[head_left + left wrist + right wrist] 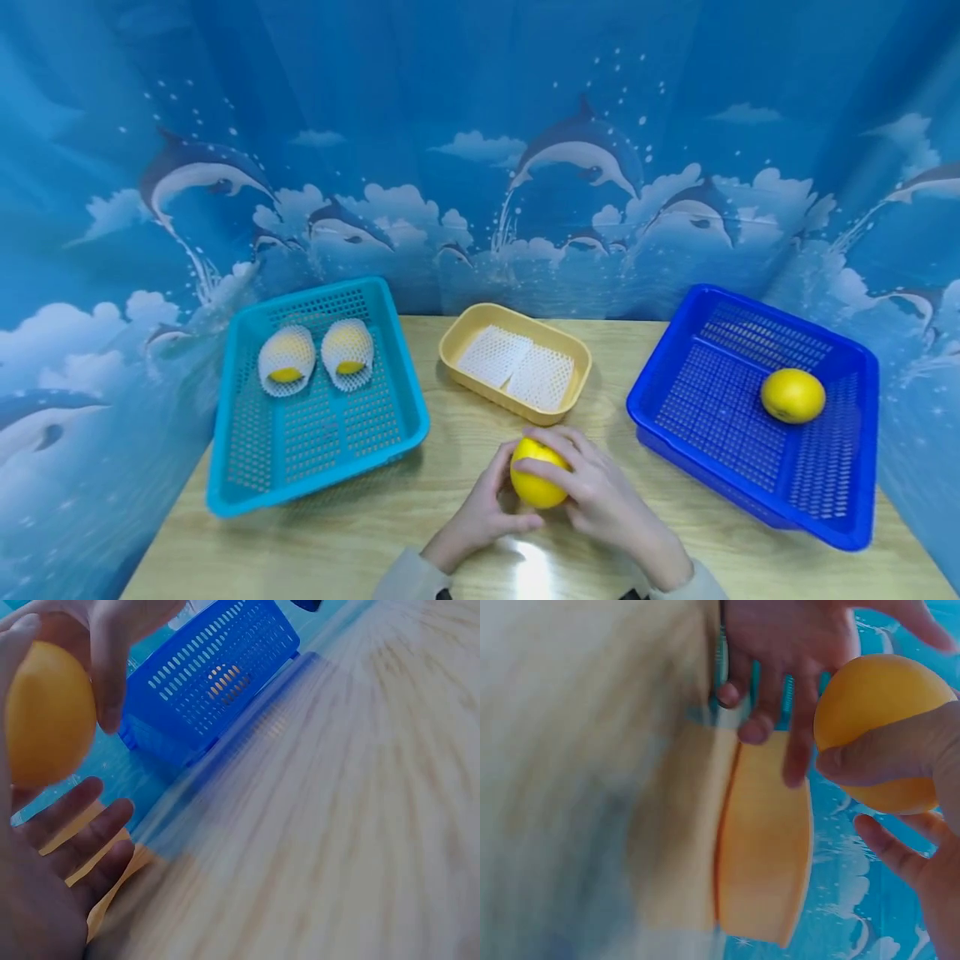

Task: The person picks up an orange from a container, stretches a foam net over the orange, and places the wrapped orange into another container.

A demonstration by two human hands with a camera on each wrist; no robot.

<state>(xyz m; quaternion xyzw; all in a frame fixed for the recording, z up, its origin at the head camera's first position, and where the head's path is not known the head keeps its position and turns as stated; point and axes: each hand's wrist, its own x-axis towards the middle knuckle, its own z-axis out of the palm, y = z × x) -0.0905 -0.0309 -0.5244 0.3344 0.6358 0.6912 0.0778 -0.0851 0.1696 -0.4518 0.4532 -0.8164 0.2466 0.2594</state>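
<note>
a yellow fruit (537, 493) gripped by the right hand (602, 493), the left hand (486, 510) loosely spread beside it, contact unclear, white foam nets (492, 353) laid in a tan tray (487, 394)

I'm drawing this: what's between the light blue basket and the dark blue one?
The head view shows a tray of nets and, in front of it, the left hand and right hand around a fruit.

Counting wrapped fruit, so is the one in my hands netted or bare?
Bare: the held fruit shows smooth, uncovered skin in all three views.
</note>
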